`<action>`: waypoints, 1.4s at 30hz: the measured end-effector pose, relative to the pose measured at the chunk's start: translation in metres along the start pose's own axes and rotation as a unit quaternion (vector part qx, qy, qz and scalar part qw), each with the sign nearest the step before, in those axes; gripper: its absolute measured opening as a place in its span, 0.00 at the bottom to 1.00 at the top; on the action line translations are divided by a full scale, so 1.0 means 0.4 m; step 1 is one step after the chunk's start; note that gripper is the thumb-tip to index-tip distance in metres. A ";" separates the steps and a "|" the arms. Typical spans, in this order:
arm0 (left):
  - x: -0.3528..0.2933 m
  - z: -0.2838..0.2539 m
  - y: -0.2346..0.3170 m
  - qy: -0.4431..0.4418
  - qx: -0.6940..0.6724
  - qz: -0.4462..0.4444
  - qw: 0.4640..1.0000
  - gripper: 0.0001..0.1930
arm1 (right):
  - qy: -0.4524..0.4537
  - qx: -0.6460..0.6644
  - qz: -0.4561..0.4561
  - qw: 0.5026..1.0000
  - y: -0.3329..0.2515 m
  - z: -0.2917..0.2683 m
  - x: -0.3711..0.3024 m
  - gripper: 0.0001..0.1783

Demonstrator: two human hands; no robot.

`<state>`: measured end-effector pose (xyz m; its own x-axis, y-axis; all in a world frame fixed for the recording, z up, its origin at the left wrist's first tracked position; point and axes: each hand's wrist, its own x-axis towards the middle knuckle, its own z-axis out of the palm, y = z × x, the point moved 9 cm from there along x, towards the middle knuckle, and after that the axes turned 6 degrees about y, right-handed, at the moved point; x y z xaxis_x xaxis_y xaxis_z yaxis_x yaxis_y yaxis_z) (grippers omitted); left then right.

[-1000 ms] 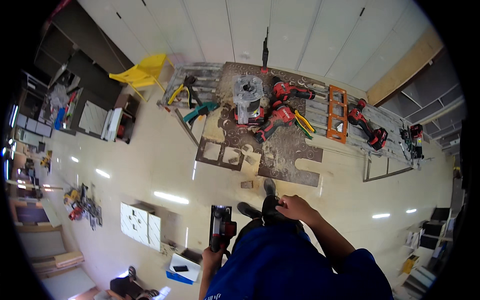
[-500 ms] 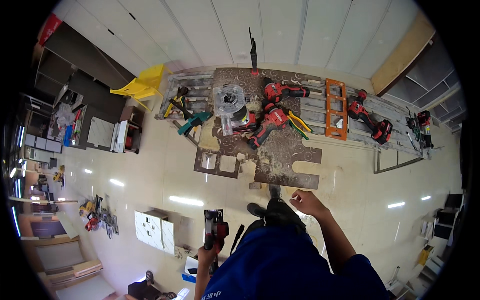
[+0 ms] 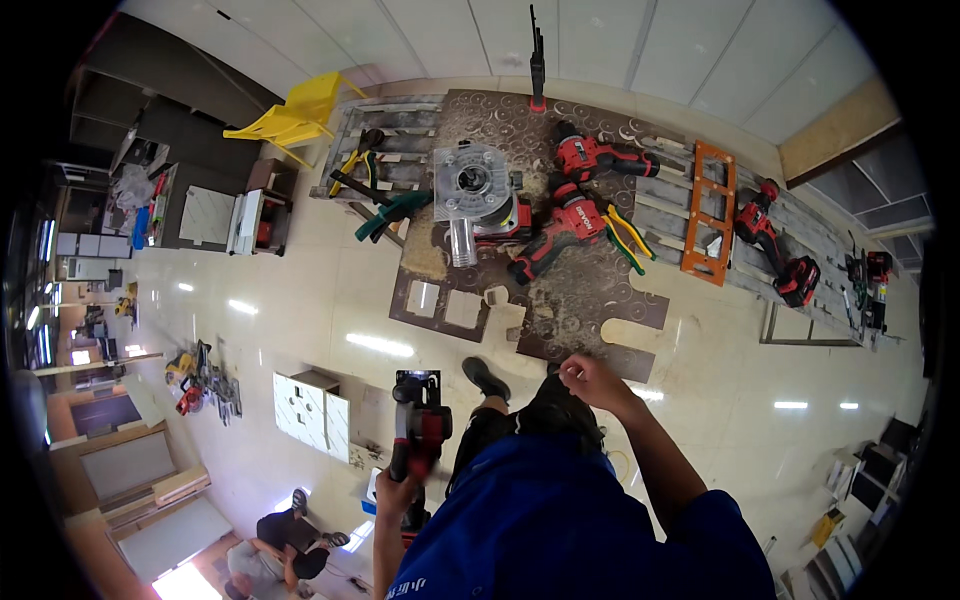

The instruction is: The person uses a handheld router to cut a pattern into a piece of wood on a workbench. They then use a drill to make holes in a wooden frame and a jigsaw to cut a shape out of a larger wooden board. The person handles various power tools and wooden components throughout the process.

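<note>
My left hand (image 3: 397,490) is wrapped around the handle of a red-and-black cordless jigsaw (image 3: 428,424), its flat black shoe pointing forward, low at my left side. My right hand (image 3: 590,383) hangs in front of me with its fingers curled in, and nothing shows in it. Just beyond it lies the near edge of a brown patterned board (image 3: 560,340) with cut-outs and sawdust. A router with a clear plastic base (image 3: 470,185) sits on the board. Two red-and-black power tools lie beside it, the nearer one (image 3: 562,232) next to yellow-and-green pliers (image 3: 627,238).
A slatted bench (image 3: 662,210) carries the board, an orange frame (image 3: 709,215) and a cordless drill (image 3: 775,245). Dark green clamps (image 3: 395,215) sit at the board's left. A yellow chair (image 3: 300,112) stands behind. On the floor at left is a white marbled box (image 3: 312,412); another person (image 3: 285,545) sits lower left.
I have stepped, with a foot shifting, and the bench has slid up and right in view. The jigsaw has risen slightly in my left hand. More of the other person shows.
</note>
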<state>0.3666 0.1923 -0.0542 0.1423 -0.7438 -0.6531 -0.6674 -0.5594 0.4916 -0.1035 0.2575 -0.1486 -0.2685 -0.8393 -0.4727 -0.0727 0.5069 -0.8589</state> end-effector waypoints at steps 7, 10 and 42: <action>0.122 -0.050 0.084 -0.003 0.145 0.142 0.979 0.20 | 0.097 -0.014 0.037 0.994 -0.012 0.026 -0.046 0.12; 0.174 -0.075 0.098 -0.033 0.179 0.194 0.964 0.21 | 0.125 -0.034 -0.005 0.992 -0.015 0.107 -0.100 0.11; 0.105 -0.176 0.266 -0.139 0.128 0.287 0.939 0.16 | 0.083 -0.207 -0.151 0.963 -0.582 0.507 -0.034 0.26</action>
<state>0.3531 0.0757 0.0113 -0.4673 -0.7513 -0.4659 -0.7348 0.0370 0.6773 0.1118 0.1111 0.0179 -0.3234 -0.9348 -0.1466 -0.5396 0.3094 -0.7830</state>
